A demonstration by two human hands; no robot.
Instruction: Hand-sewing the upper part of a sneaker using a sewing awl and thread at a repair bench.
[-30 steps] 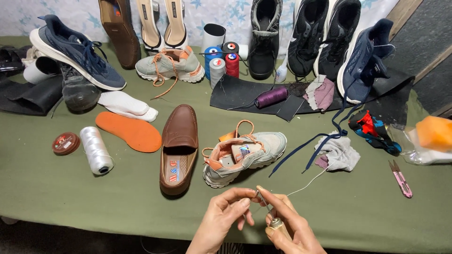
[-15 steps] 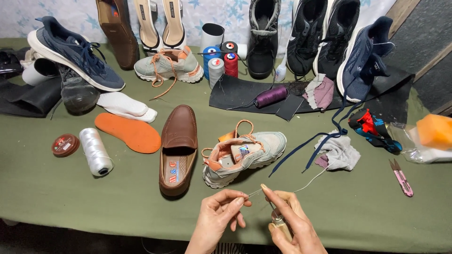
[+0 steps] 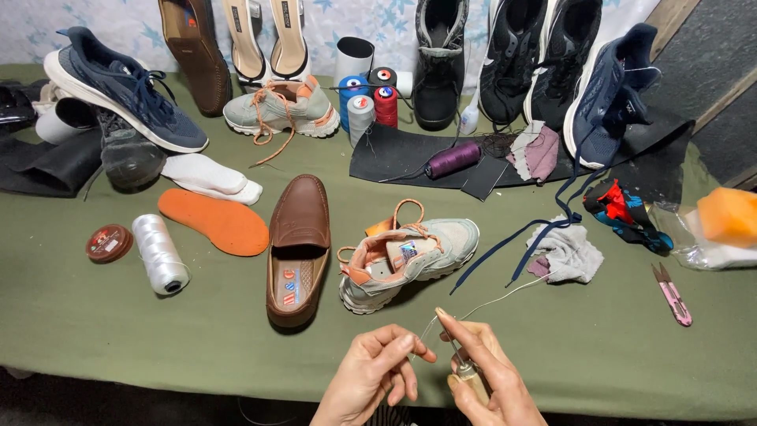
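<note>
My left hand point(image 3: 374, 375) pinches the white thread point(image 3: 505, 294); my right hand point(image 3: 485, 375) closes its grip around a wooden-handled awl point(image 3: 467, 371). The thread could slip from the awl's tip if I slacken. Beyond lie 1 grey sneaker point(image 3: 410, 256) and a green bench point(image 3: 591, 355) crowded with shoes.
</note>
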